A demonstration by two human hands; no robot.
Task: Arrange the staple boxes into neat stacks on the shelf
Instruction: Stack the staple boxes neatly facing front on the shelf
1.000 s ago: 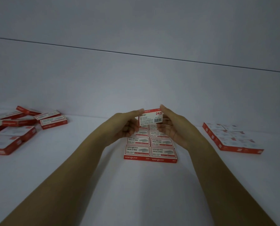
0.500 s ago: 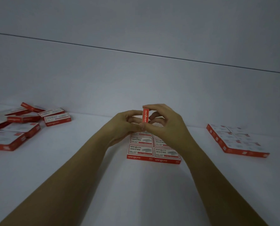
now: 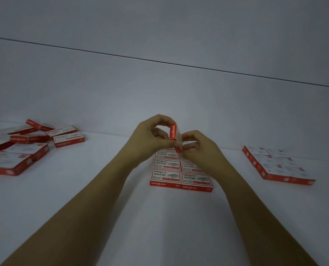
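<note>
Held staple box [image 3: 174, 138]: small and flat, standing on end in the air above the back of the centre block. Its narrow red side faces the camera, with white lettering running along its length. A sliver of a white face shows on its right, and it leans slightly, top to the left.
Left hand [image 3: 150, 137]: fingers curled, forefinger arched onto the top end of the box and thumb meeting it lower down, so it pinches the box.
Right hand [image 3: 200, 148]: fingers curled, fingertips nipping the lower end of the same box from the right.
Centre block [image 3: 166, 174]: staple boxes laid flat in two tidy columns, edges touching. Their tops are white with a grey staple picture and their front sides red, marked "wengu". The far rows are hidden behind the hands.
Left heap [image 3: 25, 148]: like boxes lying loose at mixed angles, some overlapping.
Right block [image 3: 275, 167]: more boxes set flat and close together, turned at an angle to the shelf edge, well apart from the centre block.
Shelf [image 3: 102, 198]: plain white, dimly lit, bearing all three groups.
</note>
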